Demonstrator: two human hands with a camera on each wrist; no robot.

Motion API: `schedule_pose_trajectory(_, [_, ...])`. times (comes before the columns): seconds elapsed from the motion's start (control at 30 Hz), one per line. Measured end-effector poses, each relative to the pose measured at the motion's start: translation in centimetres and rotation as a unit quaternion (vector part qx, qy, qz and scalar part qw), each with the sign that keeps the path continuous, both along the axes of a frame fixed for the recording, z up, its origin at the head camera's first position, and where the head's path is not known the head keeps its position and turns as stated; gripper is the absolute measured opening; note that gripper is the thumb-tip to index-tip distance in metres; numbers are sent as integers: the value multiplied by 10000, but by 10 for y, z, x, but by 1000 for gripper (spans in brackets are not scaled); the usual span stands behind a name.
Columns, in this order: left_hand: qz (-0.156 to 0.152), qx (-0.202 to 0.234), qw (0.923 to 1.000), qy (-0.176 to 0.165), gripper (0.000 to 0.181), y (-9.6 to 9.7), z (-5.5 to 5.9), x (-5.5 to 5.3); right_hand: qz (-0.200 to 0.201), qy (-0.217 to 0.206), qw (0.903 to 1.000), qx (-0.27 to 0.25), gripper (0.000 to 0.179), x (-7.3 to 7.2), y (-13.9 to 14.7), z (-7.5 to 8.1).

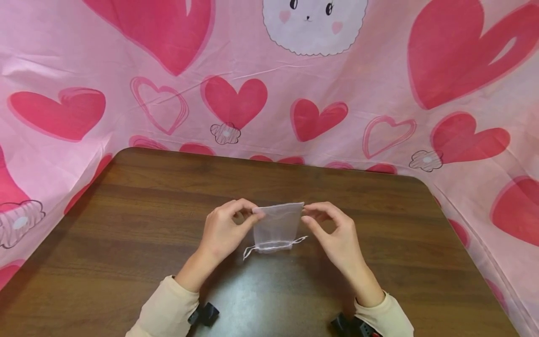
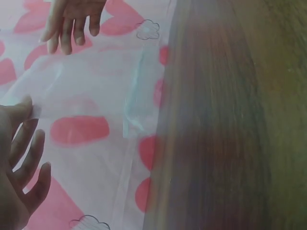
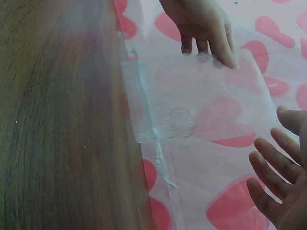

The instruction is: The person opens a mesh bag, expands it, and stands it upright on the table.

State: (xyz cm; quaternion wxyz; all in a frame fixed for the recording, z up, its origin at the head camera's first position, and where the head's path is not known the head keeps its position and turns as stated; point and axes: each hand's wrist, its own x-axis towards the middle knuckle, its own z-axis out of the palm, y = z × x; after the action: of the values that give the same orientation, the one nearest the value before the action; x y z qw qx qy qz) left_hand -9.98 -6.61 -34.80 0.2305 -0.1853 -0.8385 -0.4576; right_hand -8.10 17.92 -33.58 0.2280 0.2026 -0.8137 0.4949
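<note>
A small sheer white organza drawstring pouch (image 1: 278, 224) hangs over the table with its drawstring end downward, a cord loop sticking out at each side. My left hand (image 1: 225, 227) pinches its upper left corner between thumb and fingers. Beside the opposite upper corner is my right hand (image 1: 334, 231), thumb and fingers apart. In the right wrist view, the right fingers (image 3: 273, 163) are spread next to the pouch (image 3: 192, 100), with a gap between. The left wrist view shows the left thumb and finger gripping the pouch (image 2: 91, 86) at its edge.
A dark brown wooden table (image 1: 126, 224) lies under both hands. Pink cloth (image 1: 278, 89) printed with hearts hangs behind it and along the sides. Black devices (image 1: 206, 314) are strapped at both wrists, below the beige sleeves (image 1: 166, 306).
</note>
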Motion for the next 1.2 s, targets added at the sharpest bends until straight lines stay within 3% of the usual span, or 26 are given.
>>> schedule_pose_trajectory(0.17, [-308, 25, 9994, -161, 13, 4, 1, 3, -23, 53, 9999, 111, 29, 0, -1, -2])
schedule_pose_trajectory(0.43, [-802, 42, 9968, 31, 14, 6, 0, 6, -332, -103, 9993, 103, 31, 2, -2, -3])
schedule_pose_trajectory(0.7, [-765, -181, 9969, 97, 15, 7, -2, 5, -167, -275, 9995, 9, 19, 5, -6, -2])
schedule_pose_trajectory(1.0, [-926, -420, 9942, -364, 12, 7, 0, 6, 15, -206, 9998, 27, 13, 7, -12, -4])
schedule_pose_trajectory(1.2, [-949, -381, 9947, -112, 7, 9, 0, 7, 184, -217, 9996, 14, 15, 9, -14, -3])
